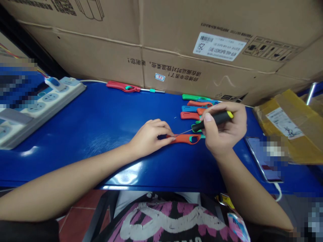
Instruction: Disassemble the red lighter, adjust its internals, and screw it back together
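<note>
The left hand (pixel 153 137) pinches an orange lighter (pixel 185 138) on the blue surface (pixel 113 114); the right hand (pixel 224 132) grips a screwdriver (pixel 218 119), tip at the lighter, apparently mid-work. Whether the other lighters (pixel 189 115) are finished is unclear.

From the wearer's head, the view faces forward and down at close range: bench (pixel 113 114) and hands (pixel 151 137) mid-frame, cardboard box (pixel 166 33) across the top, shirt (pixel 164 223) below.
</note>
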### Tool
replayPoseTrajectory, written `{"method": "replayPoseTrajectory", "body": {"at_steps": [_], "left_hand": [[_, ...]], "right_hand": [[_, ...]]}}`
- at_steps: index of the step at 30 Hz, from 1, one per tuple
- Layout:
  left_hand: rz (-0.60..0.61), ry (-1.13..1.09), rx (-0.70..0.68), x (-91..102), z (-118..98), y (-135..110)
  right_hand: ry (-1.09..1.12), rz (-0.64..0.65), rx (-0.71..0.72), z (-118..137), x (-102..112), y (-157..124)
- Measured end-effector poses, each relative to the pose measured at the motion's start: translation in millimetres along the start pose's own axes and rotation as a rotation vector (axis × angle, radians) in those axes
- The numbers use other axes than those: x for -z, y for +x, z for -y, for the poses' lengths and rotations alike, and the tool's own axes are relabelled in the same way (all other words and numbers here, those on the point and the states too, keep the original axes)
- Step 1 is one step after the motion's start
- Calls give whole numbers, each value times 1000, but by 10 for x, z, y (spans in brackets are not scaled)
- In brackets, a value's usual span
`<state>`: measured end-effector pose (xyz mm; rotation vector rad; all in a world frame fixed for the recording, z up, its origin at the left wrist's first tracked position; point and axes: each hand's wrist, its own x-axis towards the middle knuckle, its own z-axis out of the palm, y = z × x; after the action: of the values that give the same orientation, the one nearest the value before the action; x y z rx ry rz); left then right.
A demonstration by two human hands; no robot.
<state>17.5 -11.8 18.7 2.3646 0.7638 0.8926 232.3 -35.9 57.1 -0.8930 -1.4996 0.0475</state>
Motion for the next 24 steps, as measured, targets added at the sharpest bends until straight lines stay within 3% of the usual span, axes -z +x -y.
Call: {"method": "replayPoseTrajectory", "body": {"at_steps": [9,15,24], "left_hand": [[80,36,39,-5,14,-4],[179,126,86,-10,11,-10],[214,134,100,-25,11,-8]], "right_hand": [[-157,50,241,107,-43,-3],[-161,106,265,152,-55,-3],[-139,156,266,96,-82,-37]]}}
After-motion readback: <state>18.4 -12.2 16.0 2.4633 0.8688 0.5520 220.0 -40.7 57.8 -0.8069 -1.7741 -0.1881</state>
